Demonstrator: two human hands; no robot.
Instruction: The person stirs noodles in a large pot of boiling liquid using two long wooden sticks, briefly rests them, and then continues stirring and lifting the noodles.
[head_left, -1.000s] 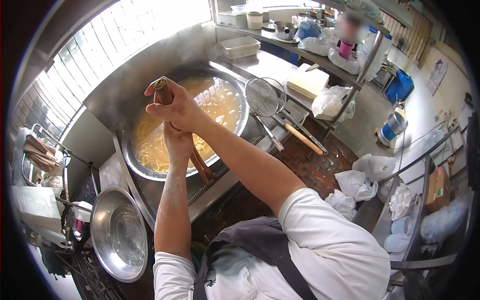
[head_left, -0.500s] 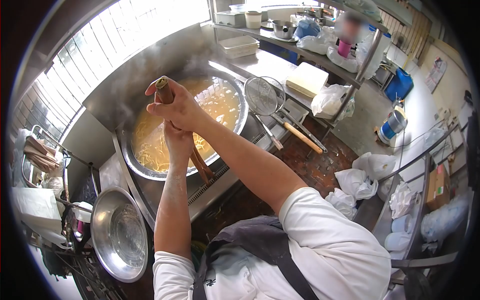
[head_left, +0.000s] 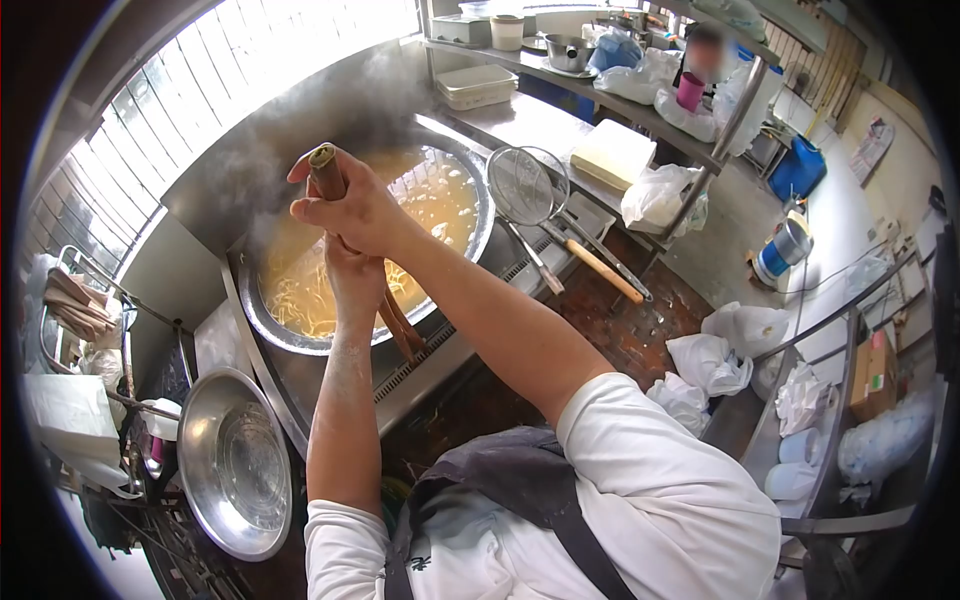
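Observation:
Both of my hands grip a thick brown wooden pole (head_left: 326,178) over a large wok (head_left: 487,215) of cloudy, yellowish broth. My right hand (head_left: 362,205) is wrapped round the pole near its round top end. Just below, my left hand (head_left: 352,270) is closed on it, partly hidden by my right wrist. A brown wooden length (head_left: 400,328) shows below my hands, reaching toward the stove's front edge. Pale noodles (head_left: 300,303) float in the broth at the near left, with whitish foam on the right side. The pole's lower part is mostly hidden by my hands and arms.
Right of the wok lie a wire strainer (head_left: 528,186) and a wooden-handled tool (head_left: 605,270). A wide metal basin (head_left: 238,465) stands at lower left. White bags (head_left: 708,362) sit on the floor at right. A person (head_left: 704,55) is behind the shelf. Steam rises at the back.
My hands keep their grip on the pole and have barely moved. More steam drifts over the wok's back left, and the whole view has shifted slightly.

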